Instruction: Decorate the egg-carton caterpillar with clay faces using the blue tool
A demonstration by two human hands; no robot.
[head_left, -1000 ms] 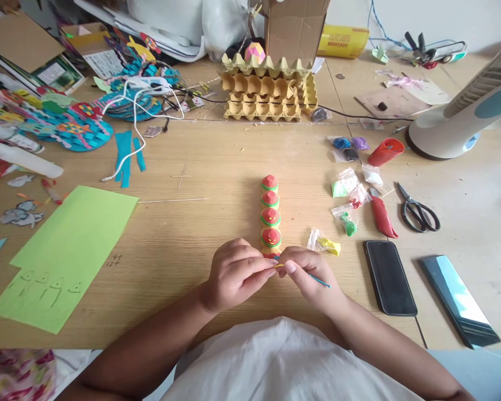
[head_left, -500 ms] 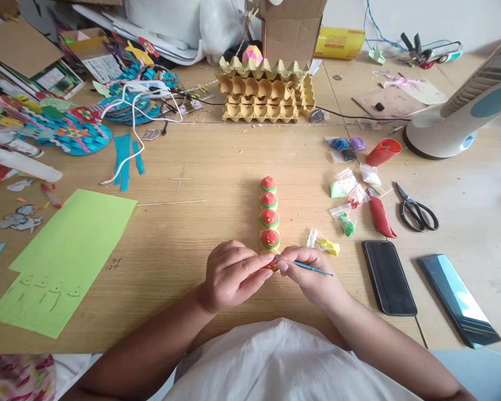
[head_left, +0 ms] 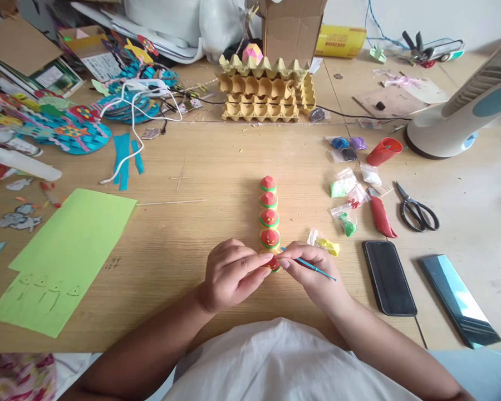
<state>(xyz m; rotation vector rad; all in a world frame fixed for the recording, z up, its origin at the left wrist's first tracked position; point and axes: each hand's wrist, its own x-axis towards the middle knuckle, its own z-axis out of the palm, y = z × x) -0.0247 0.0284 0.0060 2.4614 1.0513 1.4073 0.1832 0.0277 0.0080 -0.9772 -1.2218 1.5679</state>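
A row of joined domes [head_left: 269, 218], with red caps, green bands and yellowish bases, runs away from me on the table; several have small yellow face marks. At its nearest red dome [head_left: 274, 263], my left hand [head_left: 236, 275] has thumb and index finger closed in around the left side, touching or almost touching it. My right hand [head_left: 311, 273] holds a thin blue modelling tool [head_left: 313, 267] slanting across its fingers. The right thumb and index fingertips are pinched close beside the left index fingertip. Anything tiny between these tips is hidden.
Right of the row lie a yellow clay packet [head_left: 328, 247], other clay bags [head_left: 343, 184], a red-handled cutter [head_left: 383, 214], scissors [head_left: 417, 214] and a phone [head_left: 389, 277]. Green paper [head_left: 73, 245] lies left. Egg cartons [head_left: 259, 106] and a fan base [head_left: 436, 133] stand behind.
The blue tool has swung in my right hand, so its front end now points up and away from the dome. My right fingertips shifted slightly right; my left hand barely moved.
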